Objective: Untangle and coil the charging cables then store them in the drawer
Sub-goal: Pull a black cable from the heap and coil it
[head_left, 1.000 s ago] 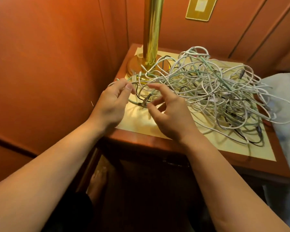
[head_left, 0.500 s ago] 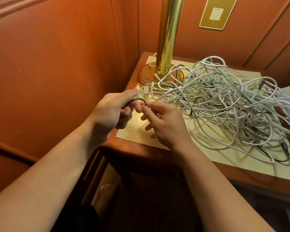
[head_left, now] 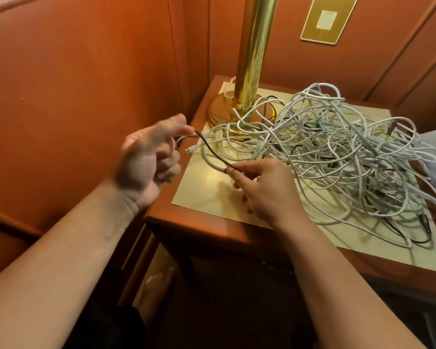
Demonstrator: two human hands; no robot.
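**Black cable drawn out of the tangle**

The black cable point(head_left: 213, 152) is thin, light and limp, so it should bend anywhere and weigh nothing, but I expect it to snag where it runs under the white loops. It is best held near a free end, with the other hand feeding it along a little at a time; a hard pull would likely tighten knots in the tangle point(head_left: 337, 152).

The left hand point(head_left: 149, 159) pinches one end of the cable between thumb and forefinger, the other fingers curled; it is blurred, so finer detail is unclear. The right hand point(head_left: 264, 187) pinches the cable further along, at its fingertips. The stretch between them hangs taut and clear above the table point(head_left: 202, 197). The tangle lies on the table beside the lamp point(head_left: 249, 71), some loops touching its base. No drawer is visible.

Half a second ago the hands were close together with the cable a small loop between them; now the left has swung away to the wall side and the cable runs straight.
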